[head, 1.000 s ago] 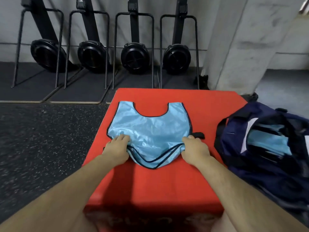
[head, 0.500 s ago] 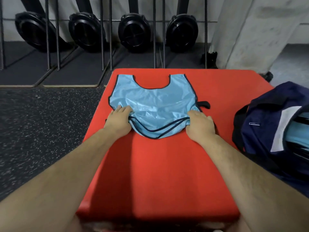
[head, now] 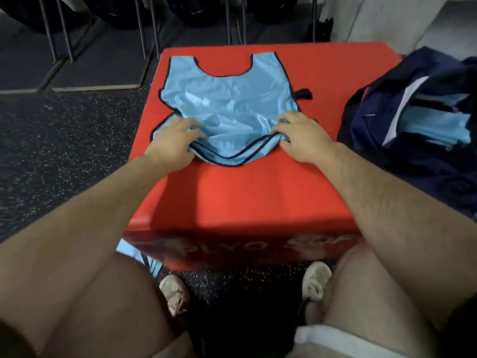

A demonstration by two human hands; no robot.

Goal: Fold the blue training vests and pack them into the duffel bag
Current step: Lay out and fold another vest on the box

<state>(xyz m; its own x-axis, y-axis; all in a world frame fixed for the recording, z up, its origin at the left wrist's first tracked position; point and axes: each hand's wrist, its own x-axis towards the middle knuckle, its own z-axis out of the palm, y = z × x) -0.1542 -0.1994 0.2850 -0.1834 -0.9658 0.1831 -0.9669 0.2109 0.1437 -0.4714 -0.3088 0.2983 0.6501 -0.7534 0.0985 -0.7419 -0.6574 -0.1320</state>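
Vest (head: pixel 229 104) on red box (head: pixel 245 197), bag (head: pixel 374 120) alongside

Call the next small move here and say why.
Probably lift the near hem and carry it away to the neckline, halving the blue training vest. The left hand and right hand each hold a bunched hem corner, the rest lies flat on the red plyo box, and the duffel bag already holds folded vests.
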